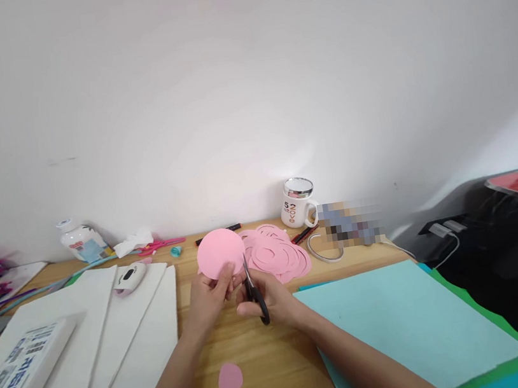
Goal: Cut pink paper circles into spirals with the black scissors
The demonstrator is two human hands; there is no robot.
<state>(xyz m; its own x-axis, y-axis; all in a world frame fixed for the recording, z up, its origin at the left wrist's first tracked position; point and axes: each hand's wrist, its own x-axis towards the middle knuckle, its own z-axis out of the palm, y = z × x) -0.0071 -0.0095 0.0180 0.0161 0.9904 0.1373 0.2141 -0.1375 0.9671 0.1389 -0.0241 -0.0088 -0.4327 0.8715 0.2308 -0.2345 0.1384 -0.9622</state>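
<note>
Between thumb and fingers, my left hand grips a round pink paper by its lower edge. My right hand is wrapped round black-handled scissors, their blades pointing up at the paper's right edge. Whether the blades are cutting into it I cannot tell. Behind my hands lies a pile of pink paper rings, partly hidden by the disc. A small pink paper piece rests on the wooden table near me.
White boards lie at left under a white box. Light blue sheets cover the right side. Along the wall stand a white mug and a tilted bottle; pink scissors and a silver ring lie nearby.
</note>
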